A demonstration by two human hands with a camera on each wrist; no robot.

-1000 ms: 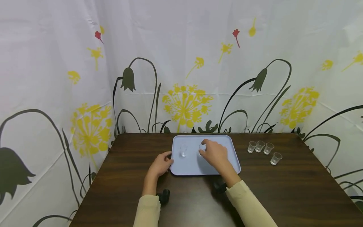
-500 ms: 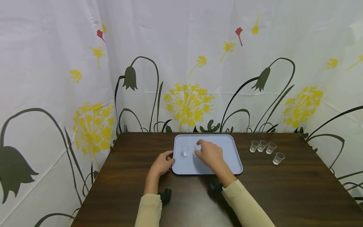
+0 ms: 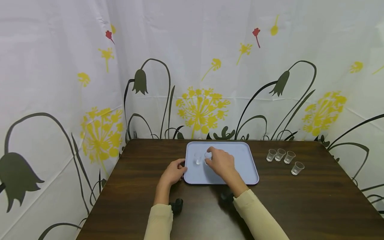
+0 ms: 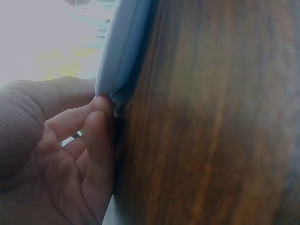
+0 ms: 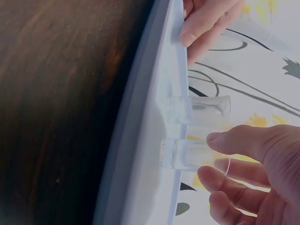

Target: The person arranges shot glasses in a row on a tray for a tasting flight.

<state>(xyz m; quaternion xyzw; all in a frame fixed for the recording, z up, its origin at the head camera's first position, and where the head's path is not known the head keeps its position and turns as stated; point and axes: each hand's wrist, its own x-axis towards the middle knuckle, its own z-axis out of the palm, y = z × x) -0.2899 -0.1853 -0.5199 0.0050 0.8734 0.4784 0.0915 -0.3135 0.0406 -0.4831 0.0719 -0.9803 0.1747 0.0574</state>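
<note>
A pale blue tray [image 3: 241, 155] lies on the table with two clear shot glasses upright on it. My left hand [image 3: 173, 172] pinches the tray's left edge; in the left wrist view the thumb and fingertips meet at the rim. On the tray, my right hand [image 3: 223, 162] holds one shot glass [image 5: 187, 154] near its rim between thumb and fingers, its base at the tray surface. Close to its left stands the other shot glass [image 5: 211, 110]. My right fingers partly cover the held glass in the head view.
To the right of the tray, several more shot glasses [image 3: 280, 154] stand in a row, with a single shot glass [image 3: 297, 168] a little nearer. The dark wooden table [image 3: 135, 186] ends at a white flower-patterned curtain [image 3: 192, 40] behind it.
My right hand has brought its shot glass left, closer to the other one on the tray, then nearly stopped. The left hand stays at the tray's edge. The head view has shifted slightly.
</note>
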